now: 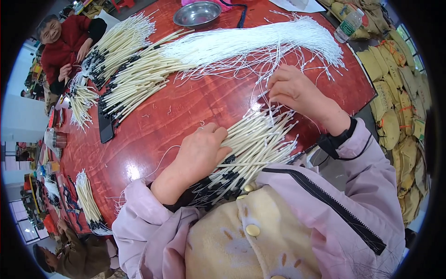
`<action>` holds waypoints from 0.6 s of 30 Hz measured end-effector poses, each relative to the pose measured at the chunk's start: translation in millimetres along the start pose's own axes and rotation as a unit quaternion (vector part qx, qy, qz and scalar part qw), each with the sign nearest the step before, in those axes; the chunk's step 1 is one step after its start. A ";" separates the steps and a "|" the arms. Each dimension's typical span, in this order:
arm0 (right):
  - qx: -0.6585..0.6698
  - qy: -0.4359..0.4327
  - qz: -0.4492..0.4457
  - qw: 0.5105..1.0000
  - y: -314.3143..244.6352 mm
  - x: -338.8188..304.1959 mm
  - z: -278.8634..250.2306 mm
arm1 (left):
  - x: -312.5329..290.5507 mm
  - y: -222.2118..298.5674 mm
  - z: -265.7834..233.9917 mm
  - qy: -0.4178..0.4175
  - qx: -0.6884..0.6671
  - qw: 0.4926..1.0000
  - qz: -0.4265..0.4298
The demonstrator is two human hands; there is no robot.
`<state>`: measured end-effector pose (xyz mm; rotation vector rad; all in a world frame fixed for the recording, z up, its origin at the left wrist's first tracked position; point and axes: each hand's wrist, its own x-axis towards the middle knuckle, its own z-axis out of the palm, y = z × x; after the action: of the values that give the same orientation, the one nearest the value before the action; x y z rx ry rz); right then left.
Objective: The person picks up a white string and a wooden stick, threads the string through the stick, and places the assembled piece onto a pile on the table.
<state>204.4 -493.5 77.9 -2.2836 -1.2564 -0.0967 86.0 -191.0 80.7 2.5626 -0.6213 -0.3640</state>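
Note:
A loose bundle of thin cream rods [260,139] with black ends lies at the table edge, against my body. My left hand [200,151] rests at the left side of this bundle. Its fingers are bent and closed, and what they grip, if anything, is hidden. Just above the bundle's far end, my right hand [295,90] is closed in a pinch on a thin white string [253,95]. Beyond it stretches a long, thick hank of white strings [251,44], its loose ends spilling to the right.
More cream rods [139,76] with black ends lie at the far left, beside a black phone [106,123]. A metal bowl [197,15] and plastic bottle [349,25] stand at the back. Another bundle [88,197] lies left. A person [65,46] sits across; stacked sacks [395,102] are right.

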 end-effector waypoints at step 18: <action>0.021 0.041 -0.099 0.994 -10.0 95.3 31.0 | 64.0 -16.8 -6.8 0.151 -0.570 0.796 -0.141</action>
<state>244.5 -401.4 84.6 -2.0929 -1.4239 -0.2286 149.6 -206.4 69.0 1.4509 0.1383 -0.2796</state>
